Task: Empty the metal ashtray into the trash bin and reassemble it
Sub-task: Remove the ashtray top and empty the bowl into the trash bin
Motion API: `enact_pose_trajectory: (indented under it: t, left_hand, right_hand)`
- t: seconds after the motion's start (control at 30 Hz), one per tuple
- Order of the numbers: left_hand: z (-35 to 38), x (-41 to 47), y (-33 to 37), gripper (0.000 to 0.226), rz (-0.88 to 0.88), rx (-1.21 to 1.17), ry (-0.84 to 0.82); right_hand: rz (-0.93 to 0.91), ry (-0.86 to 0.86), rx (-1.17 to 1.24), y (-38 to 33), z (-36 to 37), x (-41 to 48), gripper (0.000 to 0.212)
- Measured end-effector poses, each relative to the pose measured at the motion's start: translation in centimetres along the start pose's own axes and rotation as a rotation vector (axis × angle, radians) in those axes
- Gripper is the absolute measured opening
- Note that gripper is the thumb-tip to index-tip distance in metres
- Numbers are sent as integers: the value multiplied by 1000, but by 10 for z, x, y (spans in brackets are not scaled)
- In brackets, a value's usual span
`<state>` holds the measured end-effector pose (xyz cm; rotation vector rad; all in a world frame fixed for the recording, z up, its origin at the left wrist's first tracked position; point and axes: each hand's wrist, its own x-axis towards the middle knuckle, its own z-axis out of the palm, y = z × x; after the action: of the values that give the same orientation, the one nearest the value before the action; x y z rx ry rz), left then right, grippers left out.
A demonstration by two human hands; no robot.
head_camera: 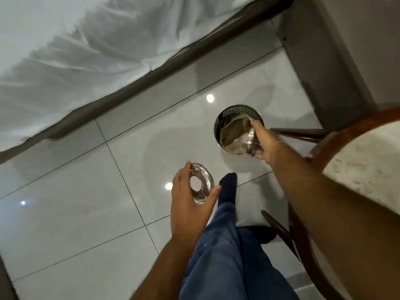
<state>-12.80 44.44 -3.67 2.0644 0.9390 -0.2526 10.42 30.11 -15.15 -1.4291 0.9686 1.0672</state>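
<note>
My right hand (263,140) grips the metal ashtray bowl (251,141), tipped on its side over the mouth of the round perforated metal trash bin (232,111), which stands on the floor and holds crumpled brownish paper. My left hand (188,199) holds the ashtray's shiny ring-shaped lid (204,184), with a round hole in its middle, above the floor tiles to the left of the bin. The two ashtray parts are apart. The bowl's inside is hidden from me.
Glossy white floor tiles (86,202) spread below. A bed with white sheets (75,50) and a dark wooden frame runs across the upper left. A round stone-topped table (368,161) with a wooden rim stands at the right. My jeans leg and dark sock (227,189) are near the bin.
</note>
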Motion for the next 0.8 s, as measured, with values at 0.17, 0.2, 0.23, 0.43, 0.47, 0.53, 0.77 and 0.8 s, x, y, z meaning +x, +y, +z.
enact_pose_trajectory:
  t: [0.17,0.2,0.23,0.43,0.47,0.53,0.77,0.8]
  left_hand:
    - [-4,-2,-12,93,-69,-61,34]
    - [-6,-3,-14,92,-88,-74,42]
    - [-7,-3,-16,92,-104,-82,48]
    - [-15,-5,-32,95,-153,-111,95]
    - [-15,-6,-34,95,-157,-116,98]
    - [-16,-8,-37,95,-166,-117,101]
    - [-19,-15,-41,96,-190,-117,80]
    - [-19,-16,-41,96,-192,-116,76]
  right_hand:
    - [-36,76,-175,-2,11,25,67]
    - [-50,103,-208,-2,15,28,67]
    - [-70,136,-238,-2,17,31,64]
    - [-350,317,-433,17,32,23,45]
    - [-397,339,-441,21,32,22,46]
    - [-481,339,-501,26,34,22,52]
    - [-540,348,-586,24,43,23,61]
    - [-551,350,-611,24,44,24,62]
